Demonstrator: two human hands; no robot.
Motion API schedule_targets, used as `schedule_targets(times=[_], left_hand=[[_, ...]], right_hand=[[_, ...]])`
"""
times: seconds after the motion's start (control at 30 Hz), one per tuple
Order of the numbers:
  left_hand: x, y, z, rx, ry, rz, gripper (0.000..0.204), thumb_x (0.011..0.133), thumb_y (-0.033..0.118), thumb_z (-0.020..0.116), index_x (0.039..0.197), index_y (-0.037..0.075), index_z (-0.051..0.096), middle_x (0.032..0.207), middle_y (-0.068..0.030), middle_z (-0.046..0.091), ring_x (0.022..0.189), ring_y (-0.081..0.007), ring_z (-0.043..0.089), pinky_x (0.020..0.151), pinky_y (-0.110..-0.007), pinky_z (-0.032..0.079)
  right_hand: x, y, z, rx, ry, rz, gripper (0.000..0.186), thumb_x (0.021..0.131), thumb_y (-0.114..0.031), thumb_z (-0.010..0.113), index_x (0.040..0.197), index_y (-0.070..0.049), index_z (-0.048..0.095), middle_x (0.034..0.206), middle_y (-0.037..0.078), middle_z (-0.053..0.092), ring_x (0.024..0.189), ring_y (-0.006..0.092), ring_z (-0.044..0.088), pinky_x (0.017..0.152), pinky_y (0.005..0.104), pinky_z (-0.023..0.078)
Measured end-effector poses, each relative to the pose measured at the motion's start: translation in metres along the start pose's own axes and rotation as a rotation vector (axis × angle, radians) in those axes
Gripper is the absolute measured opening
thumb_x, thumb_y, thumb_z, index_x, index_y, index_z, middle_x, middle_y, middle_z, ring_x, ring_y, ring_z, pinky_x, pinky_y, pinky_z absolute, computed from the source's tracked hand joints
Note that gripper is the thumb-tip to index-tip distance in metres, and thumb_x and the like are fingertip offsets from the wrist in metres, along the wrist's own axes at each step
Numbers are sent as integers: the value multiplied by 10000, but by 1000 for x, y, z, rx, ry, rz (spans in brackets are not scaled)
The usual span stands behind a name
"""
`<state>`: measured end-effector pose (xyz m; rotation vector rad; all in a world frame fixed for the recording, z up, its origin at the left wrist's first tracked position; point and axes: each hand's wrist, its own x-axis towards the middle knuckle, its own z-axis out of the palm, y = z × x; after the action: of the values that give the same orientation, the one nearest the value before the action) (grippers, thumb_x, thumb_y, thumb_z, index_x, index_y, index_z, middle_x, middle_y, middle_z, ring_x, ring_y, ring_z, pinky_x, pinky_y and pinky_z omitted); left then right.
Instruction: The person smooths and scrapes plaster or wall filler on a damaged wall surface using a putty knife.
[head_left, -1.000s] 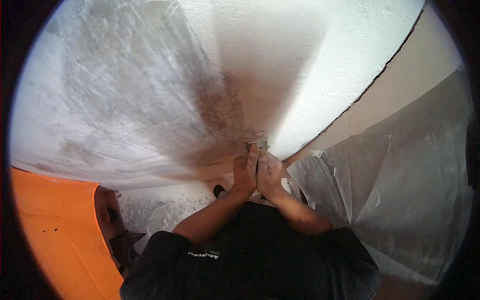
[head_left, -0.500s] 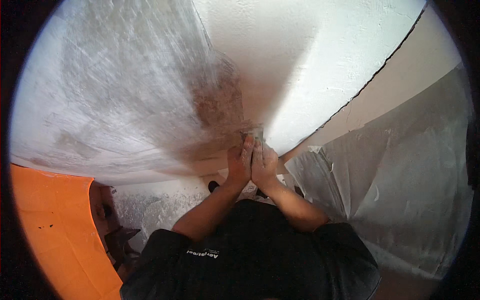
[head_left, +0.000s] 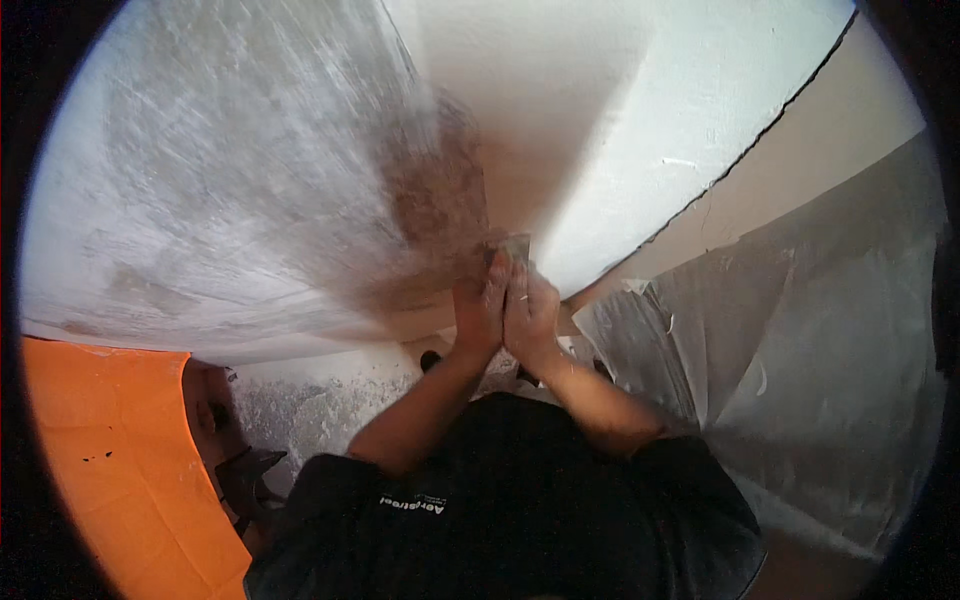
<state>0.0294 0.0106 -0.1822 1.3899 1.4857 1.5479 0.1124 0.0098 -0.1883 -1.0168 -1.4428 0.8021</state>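
Note:
My left hand point(head_left: 482, 305) and my right hand point(head_left: 532, 310) are side by side at the centre, thumbs and palms close together. Both have their fingers on a small flat grey piece like a scraper blade point(head_left: 517, 246), its far end showing beyond the fingertips. The piece is against the wall where a grey, streaked patch point(head_left: 270, 170) meets smooth white plaster point(head_left: 680, 120). The part inside my fingers is hidden. White dust coats my fingers.
A grey translucent plastic sheet point(head_left: 800, 350) hangs in folds on the right. At the lower left is an orange sheet point(head_left: 110, 440), beside a dark object point(head_left: 248, 478). Whitish dust and crumbs cover the floor point(head_left: 310, 405). A ragged dark edge point(head_left: 715, 185) bounds the white plaster.
Both hands have moved slightly up the picture with the flat grey piece, staying together. More of the piece shows beyond the fingertips.

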Motion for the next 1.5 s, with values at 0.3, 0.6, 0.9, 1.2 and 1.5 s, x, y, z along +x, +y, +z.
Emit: schedule_targets(times=[0.3,0.6,0.9,1.2,1.5], left_hand=[[8,13,2,78,58,265,418,997,309,527,808,-52,620,751,-59,619,739,-139,521,654,-351,430],[-8,14,1,-290,36,-229,506,974,386,576,707,-43,597,632,-15,552,625,-77,466,519,-321,377],[-6,17,5,-168,92,-95,420,984,318,565,775,-41,623,765,-67,616,744,-103,516,656,-329,439],[-1,12,9,-131,116,-3,426,969,316,593,766,-55,642,632,-63,589,627,-108,507,582,-327,431],[-7,7,8,-144,62,-177,415,977,301,584,770,-54,639,618,-55,585,611,-97,497,554,-325,419]], right_hand=[[6,3,-4,140,-101,150,352,1030,-184,392,847,41,591,677,142,603,624,194,583,567,346,445],[15,-26,-4,95,-83,67,314,1006,-157,391,921,48,613,755,231,606,645,339,611,590,413,468],[7,-5,-1,148,-65,52,293,999,-151,430,1020,46,647,823,184,670,731,283,659,662,367,511],[10,-10,-3,209,-12,49,268,988,-155,475,998,49,649,783,189,658,680,243,635,641,371,505],[5,-3,-4,39,31,2,253,1002,-120,462,949,65,627,783,85,639,742,129,562,641,317,477]])
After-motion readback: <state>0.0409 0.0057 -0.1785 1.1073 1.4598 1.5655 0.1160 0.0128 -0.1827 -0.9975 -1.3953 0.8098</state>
